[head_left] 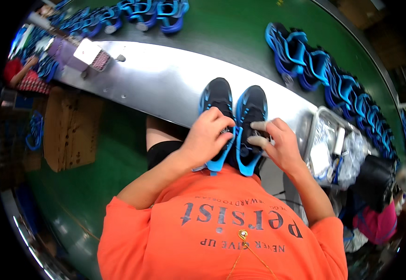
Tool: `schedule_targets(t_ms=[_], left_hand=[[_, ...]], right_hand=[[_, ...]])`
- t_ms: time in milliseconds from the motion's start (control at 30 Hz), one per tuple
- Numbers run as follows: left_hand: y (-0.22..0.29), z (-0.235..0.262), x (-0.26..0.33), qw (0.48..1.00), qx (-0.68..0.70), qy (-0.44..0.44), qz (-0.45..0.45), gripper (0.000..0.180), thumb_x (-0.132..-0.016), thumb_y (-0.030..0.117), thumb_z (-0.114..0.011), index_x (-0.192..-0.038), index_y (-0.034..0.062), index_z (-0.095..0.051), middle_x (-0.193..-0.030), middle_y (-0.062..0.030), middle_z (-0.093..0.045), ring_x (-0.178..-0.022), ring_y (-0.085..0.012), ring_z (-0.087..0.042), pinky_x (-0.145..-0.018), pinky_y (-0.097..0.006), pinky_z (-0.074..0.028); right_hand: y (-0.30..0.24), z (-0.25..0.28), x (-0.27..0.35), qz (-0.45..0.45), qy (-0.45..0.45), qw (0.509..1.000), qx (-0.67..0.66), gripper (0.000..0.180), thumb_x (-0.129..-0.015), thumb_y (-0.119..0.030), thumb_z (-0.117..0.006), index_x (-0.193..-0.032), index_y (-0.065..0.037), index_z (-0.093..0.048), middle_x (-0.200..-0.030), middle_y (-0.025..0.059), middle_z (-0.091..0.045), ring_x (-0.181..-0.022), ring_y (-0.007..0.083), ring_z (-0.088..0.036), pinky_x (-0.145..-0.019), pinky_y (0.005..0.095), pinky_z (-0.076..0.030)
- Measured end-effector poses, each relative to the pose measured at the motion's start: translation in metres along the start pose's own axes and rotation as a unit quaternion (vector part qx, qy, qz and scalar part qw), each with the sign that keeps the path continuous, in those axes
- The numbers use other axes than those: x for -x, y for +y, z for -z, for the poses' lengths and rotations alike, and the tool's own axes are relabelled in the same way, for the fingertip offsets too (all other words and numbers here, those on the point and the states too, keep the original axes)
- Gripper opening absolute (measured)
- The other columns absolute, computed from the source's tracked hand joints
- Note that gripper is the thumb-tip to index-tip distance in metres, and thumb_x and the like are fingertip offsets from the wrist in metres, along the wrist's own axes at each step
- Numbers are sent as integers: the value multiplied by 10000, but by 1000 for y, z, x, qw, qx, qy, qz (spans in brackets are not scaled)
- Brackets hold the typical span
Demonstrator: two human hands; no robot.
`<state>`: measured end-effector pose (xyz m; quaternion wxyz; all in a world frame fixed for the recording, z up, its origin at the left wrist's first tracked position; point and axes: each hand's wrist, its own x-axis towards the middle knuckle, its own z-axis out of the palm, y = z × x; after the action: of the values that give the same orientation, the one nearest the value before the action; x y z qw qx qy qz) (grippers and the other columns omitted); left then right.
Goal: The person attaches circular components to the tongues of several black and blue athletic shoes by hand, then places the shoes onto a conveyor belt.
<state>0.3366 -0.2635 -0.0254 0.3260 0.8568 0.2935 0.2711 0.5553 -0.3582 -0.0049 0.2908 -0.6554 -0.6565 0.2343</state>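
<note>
The two black and blue shoes point(233, 122) sit at the near edge of the metal table point(156, 79). The left hand point(207, 137) grips one, the right hand point(277, 144) touches the other with flat fingers. They look light and bendy; hold the sides

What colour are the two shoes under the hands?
The shoes are black with bright blue trim, seen in the head view.

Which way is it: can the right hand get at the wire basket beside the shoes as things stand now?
Probably yes. The right hand rests on the right shoe of the black and blue pair, and the wire basket sits just to its right on the metal table. Nothing shows between them.
</note>
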Motion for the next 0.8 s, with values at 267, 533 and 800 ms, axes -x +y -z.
schedule_targets(t_ms=[267,533,800], left_hand=[[9,17,-10,987,67,-116,92,351,-818,-5,-696,-1162,65,-680,-986,-56,-608,-778,-150,-547,-686,-259,-470],[2,22,-11,983,76,-143,90,382,-805,30,-724,-1181,51,-657,-941,-60,-600,-749,-173,-541,-692,-277,-470],[8,13,-8,997,17,-47,51,300,-809,39,-735,-1100,36,-661,-911,-72,-576,-715,-187,-534,-689,-295,-473]], right_hand=[[2,10,-3,-51,-90,994,-47,448,-773,-232,-799,-1202,-160,-693,-953,118,-548,-903,289,-578,-807,379,-495],[8,7,-2,0,-55,997,-54,320,-790,-233,-780,-1085,-137,-705,-862,107,-573,-851,302,-600,-762,395,-499],[14,14,1,41,-86,992,-84,406,-819,-112,-749,-1219,-163,-701,-870,72,-525,-790,215,-600,-659,343,-519]])
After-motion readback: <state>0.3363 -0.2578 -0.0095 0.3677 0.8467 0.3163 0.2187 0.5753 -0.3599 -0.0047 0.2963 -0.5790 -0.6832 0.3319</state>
